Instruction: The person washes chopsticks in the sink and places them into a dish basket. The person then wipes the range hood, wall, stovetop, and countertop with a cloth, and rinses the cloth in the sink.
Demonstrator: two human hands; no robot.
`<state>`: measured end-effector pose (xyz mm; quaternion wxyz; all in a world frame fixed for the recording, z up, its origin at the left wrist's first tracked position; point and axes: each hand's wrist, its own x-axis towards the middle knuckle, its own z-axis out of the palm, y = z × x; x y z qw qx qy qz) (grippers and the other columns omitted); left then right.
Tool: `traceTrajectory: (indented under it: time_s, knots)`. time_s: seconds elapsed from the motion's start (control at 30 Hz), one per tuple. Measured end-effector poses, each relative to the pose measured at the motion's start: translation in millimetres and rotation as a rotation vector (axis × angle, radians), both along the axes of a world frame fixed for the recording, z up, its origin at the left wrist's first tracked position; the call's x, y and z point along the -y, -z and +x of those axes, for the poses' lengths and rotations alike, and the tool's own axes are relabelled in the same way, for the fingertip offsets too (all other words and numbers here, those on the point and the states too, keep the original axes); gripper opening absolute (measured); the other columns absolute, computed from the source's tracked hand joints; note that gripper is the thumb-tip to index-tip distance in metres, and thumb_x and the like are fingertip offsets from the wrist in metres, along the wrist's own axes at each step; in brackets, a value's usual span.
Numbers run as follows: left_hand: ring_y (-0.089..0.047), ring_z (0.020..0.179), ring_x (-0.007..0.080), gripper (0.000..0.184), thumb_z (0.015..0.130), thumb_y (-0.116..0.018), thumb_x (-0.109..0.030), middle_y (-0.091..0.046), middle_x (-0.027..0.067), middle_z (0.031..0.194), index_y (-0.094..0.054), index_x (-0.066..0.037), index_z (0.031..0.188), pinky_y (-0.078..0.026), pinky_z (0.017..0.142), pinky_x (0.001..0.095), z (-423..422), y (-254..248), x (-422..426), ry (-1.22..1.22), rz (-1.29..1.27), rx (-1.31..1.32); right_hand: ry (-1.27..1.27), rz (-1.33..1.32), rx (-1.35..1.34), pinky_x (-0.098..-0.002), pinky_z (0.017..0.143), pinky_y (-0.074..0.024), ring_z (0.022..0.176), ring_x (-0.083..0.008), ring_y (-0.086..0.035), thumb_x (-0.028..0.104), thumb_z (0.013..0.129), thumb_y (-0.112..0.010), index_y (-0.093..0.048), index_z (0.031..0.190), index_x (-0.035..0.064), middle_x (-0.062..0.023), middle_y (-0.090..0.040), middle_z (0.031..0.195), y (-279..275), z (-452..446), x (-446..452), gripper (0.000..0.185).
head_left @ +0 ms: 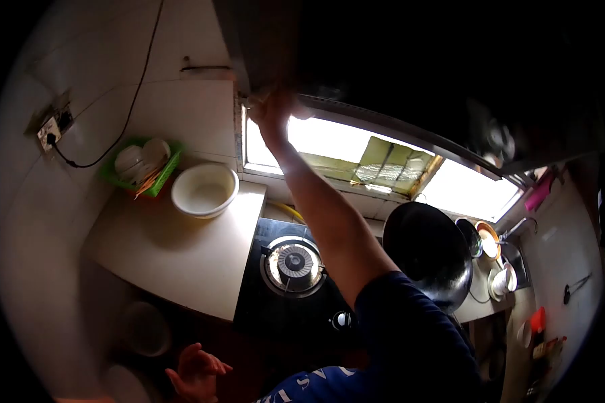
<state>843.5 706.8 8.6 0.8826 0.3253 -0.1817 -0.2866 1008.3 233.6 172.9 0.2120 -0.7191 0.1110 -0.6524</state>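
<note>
My right arm reaches up across the view, and my right hand [274, 113] is at the lower edge of the dark range hood [356, 60], in front of the bright window. Its fingers are blurred and dim, with something pale beside them that I cannot make out. Low in the view, my left hand [198, 373] hangs in front of the counter with its fingers apart and nothing in it. Below my right arm is the black gas stove [249, 305] with a round burner [294, 262]. A large black wok [427, 252] stands to the right of the arm.
A white basin [205, 191] and a green basket [176, 156] of bowls and chopsticks stand on the left counter [175, 252]. A cable hangs from the wall socket [48, 133]. Right of the wok are bowls [504, 279], a lid and a sink tap [519, 228].
</note>
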Motion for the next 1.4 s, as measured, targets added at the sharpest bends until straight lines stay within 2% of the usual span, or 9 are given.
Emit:
traceTrajectory:
  time_s: [0.17, 0.27, 0.5, 0.6, 0.83, 1.0, 1.07, 1.17, 1.4]
  knots:
    - [-0.058, 0.065, 0.0284, 0.079, 0.086, -0.031, -0.065, -0.061, 0.0179, 0.088, -0.041, 0.001, 0.129, -0.052, 0.063, 0.0478, 8, -8, 6, 0.223, -0.152, 0.125, -1.064, 0.976, 0.444, -0.0256, 0.072, -0.0467, 0.089, -0.0157, -0.056, 0.007, 0.087, -0.046, -0.052, 0.108, 0.0023, -0.0101, -0.056, 0.096, 25, -25, 4, 0.022]
    - [-0.047, 0.071, 0.0222, 0.080, 0.086, -0.036, -0.063, -0.053, 0.0124, 0.083, -0.041, 0.005, 0.129, -0.046, 0.069, 0.0424, 4, -32, 13, 0.166, -0.187, 0.136, -1.017, 0.534, 0.447, -0.0288, 0.075, -0.0497, 0.093, -0.0173, -0.056, 0.012, 0.089, -0.050, -0.049, 0.112, 0.0026, -0.0079, -0.056, 0.099, -36, -135, -50, 0.026]
    - [-0.046, 0.073, 0.0214, 0.077, 0.088, -0.034, -0.060, -0.052, 0.0103, 0.084, -0.040, 0.004, 0.130, -0.045, 0.071, 0.0420, -9, -52, 24, 0.198, -0.288, 0.183, 0.617, -0.693, 0.469, -0.0410, 0.088, -0.0462, 0.110, -0.0330, -0.050, 0.025, 0.082, -0.056, -0.029, 0.135, 0.0067, -0.0175, -0.051, 0.119, -199, -213, -88, 0.063]
    - [-0.044, 0.071, 0.0200, 0.075, 0.089, -0.034, -0.059, -0.050, 0.0086, 0.081, -0.041, 0.003, 0.130, -0.042, 0.070, 0.0388, -21, -57, 36, 0.179, -0.345, 0.204, 0.470, -0.475, -0.582, -0.0425, 0.095, -0.0382, 0.119, -0.0341, -0.044, 0.021, 0.087, -0.046, -0.037, 0.130, 0.0072, -0.0231, -0.046, 0.127, -255, -187, -54, 0.046]
    - [-0.042, 0.070, 0.0191, 0.075, 0.088, -0.034, -0.060, -0.049, 0.0073, 0.079, -0.043, 0.003, 0.127, -0.038, 0.066, 0.0350, -55, -69, 89, 0.237, -0.241, 0.099, -0.463, -0.536, -0.144, -0.0277, 0.073, -0.0506, 0.090, -0.0172, -0.058, 0.006, 0.079, -0.060, -0.057, 0.102, 0.0039, -0.0074, -0.060, 0.095, -280, -270, -27, 0.023]
    - [-0.041, 0.067, 0.0197, 0.076, 0.087, -0.035, -0.061, -0.050, 0.0076, 0.078, -0.045, 0.003, 0.126, -0.038, 0.065, 0.0360, -87, -77, 134, 0.313, -0.138, 0.249, -0.123, -0.745, 0.012, -0.0435, 0.084, -0.0464, 0.110, -0.0216, -0.049, 0.023, 0.090, -0.048, -0.046, 0.123, 0.0043, -0.0077, -0.050, 0.121, -273, -383, 76, 0.038]
    - [-0.041, 0.063, 0.0198, 0.074, 0.086, -0.037, -0.061, -0.050, 0.0072, 0.074, -0.045, 0.001, 0.126, -0.040, 0.066, 0.0372, -101, -83, 142, 0.294, -0.061, 0.258, 1.322, -0.557, -0.375, -0.0407, 0.090, -0.0412, 0.114, -0.0275, -0.045, 0.035, 0.084, -0.051, -0.045, 0.123, 0.0038, -0.0117, -0.048, 0.124, -268, -472, 48, 0.050]
    - [-0.040, 0.065, 0.0188, 0.072, 0.088, -0.035, -0.060, -0.047, 0.0060, 0.074, -0.046, 0.000, 0.127, -0.039, 0.066, 0.0368, -96, -66, 136, 0.303, -0.122, 0.176, 0.557, -0.746, 0.389, -0.0328, 0.098, -0.0350, 0.119, -0.0220, -0.041, 0.026, 0.086, -0.051, -0.050, 0.119, 0.0088, -0.0072, -0.047, 0.125, -225, -531, 165, 0.038]
    - [-0.038, 0.070, 0.0178, 0.072, 0.088, -0.036, -0.059, -0.040, 0.0043, 0.075, -0.044, 0.000, 0.129, -0.036, 0.067, 0.0351, -86, -69, 115, 0.272, -0.102, 0.120, 1.021, -0.132, 0.441, -0.0256, 0.087, -0.0449, 0.104, -0.0155, -0.052, 0.023, 0.094, -0.040, -0.035, 0.131, 0.0058, -0.0090, -0.051, 0.119, -136, -551, 276, 0.041]
